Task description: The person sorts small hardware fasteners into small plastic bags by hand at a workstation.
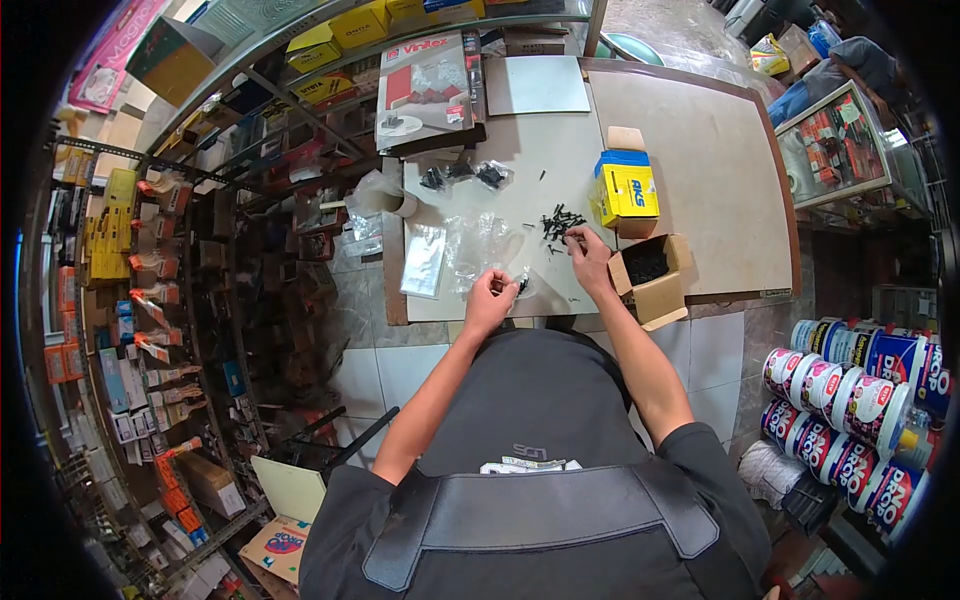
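Observation:
My left hand (492,303) is closed in a pinch at the table's near edge, holding a small clear plastic bag (524,284) with some black screws inside. My right hand (590,260) reaches to the near side of a loose pile of black screws (562,222), its fingertips curled together. What lies between those fingertips is too small to make out. Just right of this hand an open cardboard box (675,262) holds a dark mass of screws. Several empty clear bags (480,240) lie flat left of the pile.
A yellow and blue box (628,192) stands behind the open one. Filled bags (492,175) lie at the back left, near a Vinilex box (428,95). A silvery packet (424,262) rests at the left edge. Crowded shelves (215,300) flank the left; paint tubs (835,390) stand right.

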Demonstrator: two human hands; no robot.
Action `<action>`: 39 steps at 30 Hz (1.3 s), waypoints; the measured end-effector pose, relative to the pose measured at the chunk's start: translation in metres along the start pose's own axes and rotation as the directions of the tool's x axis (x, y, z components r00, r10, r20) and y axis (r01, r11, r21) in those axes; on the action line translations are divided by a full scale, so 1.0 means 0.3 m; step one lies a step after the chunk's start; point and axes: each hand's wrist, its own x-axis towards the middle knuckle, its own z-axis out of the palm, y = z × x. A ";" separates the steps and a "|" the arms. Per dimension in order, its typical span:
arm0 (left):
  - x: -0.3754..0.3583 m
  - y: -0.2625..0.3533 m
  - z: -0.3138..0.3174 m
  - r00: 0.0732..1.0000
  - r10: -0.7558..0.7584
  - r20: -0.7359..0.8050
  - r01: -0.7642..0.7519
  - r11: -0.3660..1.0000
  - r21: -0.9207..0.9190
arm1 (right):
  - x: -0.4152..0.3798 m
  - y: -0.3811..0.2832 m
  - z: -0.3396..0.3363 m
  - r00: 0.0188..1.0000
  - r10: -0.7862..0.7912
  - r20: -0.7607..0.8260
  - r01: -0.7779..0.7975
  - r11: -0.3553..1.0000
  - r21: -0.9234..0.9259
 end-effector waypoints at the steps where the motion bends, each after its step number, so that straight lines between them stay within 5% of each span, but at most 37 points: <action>1: 0.000 0.002 0.001 1.000 0.001 -0.001 -0.001 1.000 0.001 | -0.002 -0.021 -0.001 0.999 0.038 0.018 -0.039 0.994 0.101; 8: 0.010 -0.023 0.001 1.000 0.015 -0.006 -0.015 1.000 0.015 | -0.031 -0.129 -0.010 0.977 0.176 0.124 -0.214 0.860 0.462; 14: 0.016 -0.038 0.003 1.000 0.024 -0.018 -0.024 1.000 -0.001 | -0.073 -0.226 -0.031 0.939 0.147 0.310 -0.301 0.787 0.538; 30: 0.012 -0.020 -0.003 1.000 0.011 -0.022 -0.011 1.000 -0.005 | -0.101 -0.293 -0.028 0.893 0.131 0.431 -0.341 0.823 0.456; 39: 0.032 -0.058 -0.005 0.999 0.032 -0.015 -0.032 0.999 -0.001 | -0.130 -0.349 -0.043 0.841 0.046 0.539 -0.235 0.928 0.288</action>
